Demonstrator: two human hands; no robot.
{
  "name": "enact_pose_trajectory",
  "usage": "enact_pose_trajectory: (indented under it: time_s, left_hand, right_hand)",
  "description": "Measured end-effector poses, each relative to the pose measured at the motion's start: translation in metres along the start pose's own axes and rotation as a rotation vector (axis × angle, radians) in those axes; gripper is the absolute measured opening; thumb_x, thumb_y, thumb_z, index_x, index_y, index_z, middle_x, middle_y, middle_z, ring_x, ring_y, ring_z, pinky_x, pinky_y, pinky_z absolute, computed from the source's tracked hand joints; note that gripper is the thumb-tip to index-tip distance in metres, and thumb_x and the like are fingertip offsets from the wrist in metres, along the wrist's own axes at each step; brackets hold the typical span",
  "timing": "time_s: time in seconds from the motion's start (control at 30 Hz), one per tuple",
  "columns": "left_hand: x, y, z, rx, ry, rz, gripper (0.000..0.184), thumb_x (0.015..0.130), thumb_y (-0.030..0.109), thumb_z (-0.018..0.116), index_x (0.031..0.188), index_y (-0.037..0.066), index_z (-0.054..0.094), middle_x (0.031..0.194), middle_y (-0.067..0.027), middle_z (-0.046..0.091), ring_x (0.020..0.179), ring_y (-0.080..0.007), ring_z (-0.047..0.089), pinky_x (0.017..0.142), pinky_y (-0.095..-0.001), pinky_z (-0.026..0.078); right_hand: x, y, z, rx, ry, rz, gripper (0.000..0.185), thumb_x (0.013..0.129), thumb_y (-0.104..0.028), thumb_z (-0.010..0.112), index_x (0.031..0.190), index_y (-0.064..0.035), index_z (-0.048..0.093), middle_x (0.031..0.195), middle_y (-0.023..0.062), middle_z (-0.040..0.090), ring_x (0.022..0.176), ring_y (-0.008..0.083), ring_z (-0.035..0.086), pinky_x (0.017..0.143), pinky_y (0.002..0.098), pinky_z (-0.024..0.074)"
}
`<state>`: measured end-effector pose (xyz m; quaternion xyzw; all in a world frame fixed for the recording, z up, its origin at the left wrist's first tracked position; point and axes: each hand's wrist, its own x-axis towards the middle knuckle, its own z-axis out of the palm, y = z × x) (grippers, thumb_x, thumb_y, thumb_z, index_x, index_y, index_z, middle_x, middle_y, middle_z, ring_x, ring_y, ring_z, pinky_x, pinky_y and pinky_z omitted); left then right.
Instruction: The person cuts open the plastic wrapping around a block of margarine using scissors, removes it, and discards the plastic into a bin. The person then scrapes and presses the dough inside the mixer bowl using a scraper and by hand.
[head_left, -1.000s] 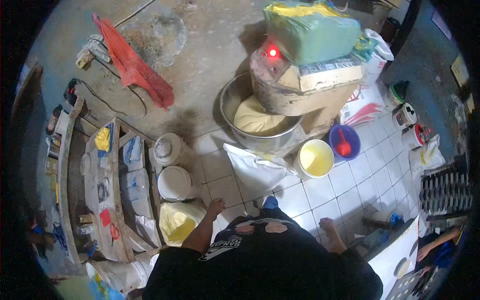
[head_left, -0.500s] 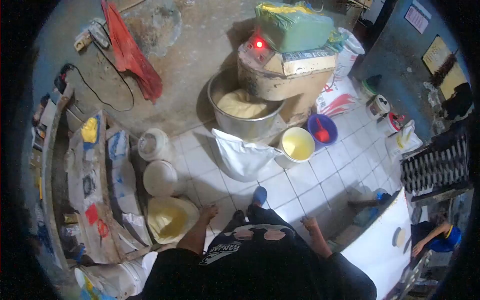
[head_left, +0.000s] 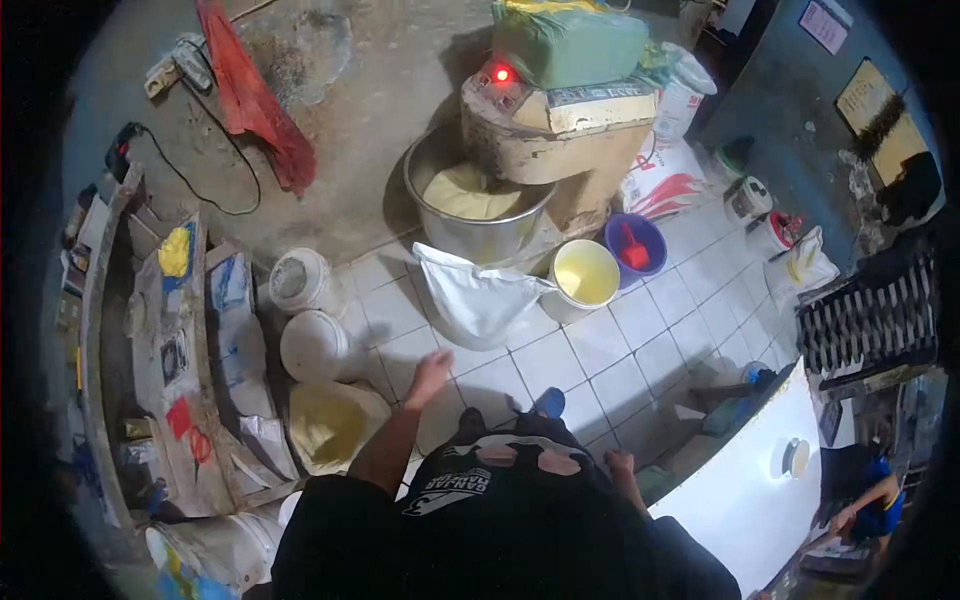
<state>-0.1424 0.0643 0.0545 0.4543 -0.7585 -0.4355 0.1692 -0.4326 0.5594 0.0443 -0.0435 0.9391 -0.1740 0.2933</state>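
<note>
My left hand [head_left: 430, 378] is held out over the tiled floor with its fingers stretched forward and nothing in it. Nearest to it are a white sack [head_left: 478, 300] standing on the tiles and a wide tub lined with plastic [head_left: 340, 415], which has something yellowish inside. Close to my right side hangs my right hand [head_left: 620, 462], its fingers loosely curled in, with nothing showing in them. Ahead stands a mixer [head_left: 560, 150] with a red light. Its metal bowl [head_left: 480, 235] holds pale dough [head_left: 468, 192].
A cream bucket [head_left: 575, 308] with yellow contents stands by a purple bucket [head_left: 660, 230] holding a red scoop [head_left: 633, 252]. Lidded white buckets [head_left: 312, 342] and a wooden shelf [head_left: 185, 370] line the left. A white panel [head_left: 760, 470] stands right; beyond it a person [head_left: 875, 505] bends.
My view has shifted a little forward. My left hand has swung forward toward the white sack; my right hand has drawn back beside my body. My visible foot has stepped.
</note>
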Motion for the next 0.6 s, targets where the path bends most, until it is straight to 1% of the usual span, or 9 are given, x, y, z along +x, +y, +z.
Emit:
enact_pose_trajectory:
  time_s: [0.03,0.1,0.17,0.23,0.27,0.37,0.47,0.53,0.6]
  left_hand:
    - [0.015,0.116,-0.053,-0.258,0.076,-0.080,0.037,0.094,0.035,0.058,0.116,0.006,0.065,0.099,-0.0081,0.067,0.084,-0.0126,0.060,0.078,-0.0283,0.050]
    - [0.026,0.215,-0.107,-0.369,0.228,0.285,0.026,0.097,0.019,0.056,0.116,0.003,0.065,0.097,-0.0029,0.066,0.083,-0.0119,0.059,0.075,-0.0266,0.049]
    - [0.011,0.310,-0.158,-0.624,0.358,0.549,0.023,0.097,0.014,0.056,0.114,0.002,0.066,0.110,-0.0058,0.062,0.099,-0.0150,0.056,0.086,-0.0279,0.045]
    - [-0.036,0.403,-0.215,-0.150,0.497,0.830,0.029,0.094,0.013,0.058,0.120,0.001,0.061,0.114,-0.0097,0.059,0.107,-0.0206,0.054,0.090,-0.0313,0.042]
    - [-0.062,0.439,-0.234,-0.021,0.520,0.973,0.022,0.094,0.013,0.056,0.112,0.002,0.060,0.108,-0.0084,0.058,0.098,-0.0184,0.052,0.083,-0.0302,0.043]
    - [-0.135,0.508,-0.261,-0.018,0.231,1.332,0.012,0.094,0.015,0.049,0.090,0.006,0.056,0.089,-0.0043,0.054,0.070,-0.0120,0.048,0.061,-0.0270,0.044]
    - [-0.164,0.546,-0.253,-0.245,0.048,1.550,0.023,0.093,0.018,0.047,0.073,0.010,0.054,0.072,-0.0007,0.051,0.050,-0.0083,0.044,0.046,-0.0244,0.044]
    - [-0.172,0.567,-0.228,-0.457,0.104,1.697,0.024,0.091,0.023,0.051,0.070,0.011,0.054,0.066,0.0010,0.050,0.046,-0.0093,0.043,0.045,-0.0234,0.041]
    - [-0.175,0.581,-0.202,-0.557,0.144,1.753,0.025,0.089,0.025,0.053,0.068,0.012,0.054,0.062,0.0018,0.050,0.044,-0.0098,0.042,0.045,-0.0230,0.040]
  right_hand:
    - [0.014,-0.002,0.002,0.105,-0.040,0.023,0.031,0.076,-0.029,0.067,0.087,-0.0004,0.073,0.075,0.0136,0.070,0.072,0.0236,0.069,0.068,0.0381,0.0530]
    - [0.048,0.000,-0.002,0.216,-0.019,-0.003,0.031,0.078,-0.028,0.066,0.087,0.0011,0.072,0.071,0.0123,0.068,0.066,0.0207,0.065,0.064,0.0372,0.0508]
    - [0.070,0.005,-0.007,0.236,0.020,-0.044,0.030,0.079,-0.028,0.065,0.085,0.0009,0.071,0.069,0.0107,0.067,0.062,0.0190,0.062,0.060,0.0360,0.0493]
    - [0.088,-0.007,-0.022,0.568,-0.140,-0.077,0.027,0.082,-0.026,0.063,0.084,-0.0003,0.071,0.067,0.0079,0.064,0.059,0.0164,0.058,0.055,0.0332,0.0468]
    - [0.098,-0.012,-0.026,0.576,-0.152,-0.074,0.027,0.082,-0.026,0.063,0.084,-0.0003,0.071,0.067,0.0079,0.064,0.059,0.0164,0.058,0.055,0.0332,0.0468]
    - [0.132,-0.020,-0.042,0.521,-0.182,-0.035,0.024,0.085,-0.024,0.061,0.088,-0.0019,0.071,0.069,0.0056,0.064,0.058,0.0141,0.058,0.051,0.0297,0.0447]
    - [0.172,-0.024,-0.055,0.209,-0.268,-0.442,0.024,0.086,-0.023,0.058,0.091,-0.0016,0.070,0.069,0.0052,0.064,0.059,0.0136,0.059,0.049,0.0291,0.0449]
    - [0.185,-0.045,-0.065,0.568,-0.518,-0.064,0.029,0.089,-0.026,0.063,0.107,-0.0030,0.065,0.089,0.0071,0.067,0.073,0.0172,0.064,0.056,0.0282,0.0470]
    - [0.196,-0.064,-0.073,0.508,-0.520,-0.075,0.030,0.089,-0.026,0.064,0.109,-0.0038,0.065,0.092,0.0075,0.068,0.076,0.0179,0.064,0.056,0.0283,0.0473]
